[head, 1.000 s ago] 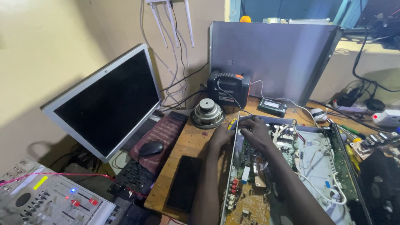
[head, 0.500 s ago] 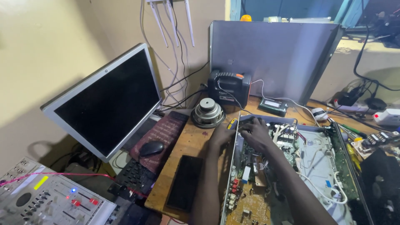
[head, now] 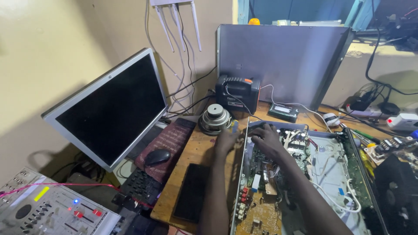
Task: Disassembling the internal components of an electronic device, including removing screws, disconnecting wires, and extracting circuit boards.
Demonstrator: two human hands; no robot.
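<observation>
An open metal chassis (head: 331, 169) with green and brown circuit boards (head: 261, 213) lies on the wooden bench. My left hand (head: 226, 141) is at the chassis's left wall near the far corner, its fingers curled against the wall. Just inside that corner, my right hand (head: 266, 139) rests on the board with its fingers spread and pressing down. Whether it pinches a small part is hidden. White wires (head: 335, 196) run across the chassis floor.
A loose speaker driver (head: 214, 117) and a black box (head: 238, 93) stand just beyond my hands. A dark phone (head: 191, 191), a mouse (head: 157, 156), a keyboard and a tilted monitor (head: 109, 109) lie to the left. A grey panel (head: 283, 61) stands behind. A mixer (head: 48, 209) sits at lower left, with tools and boards on the right.
Both hands stay at the chassis's far left corner, with only slight finger movement.
</observation>
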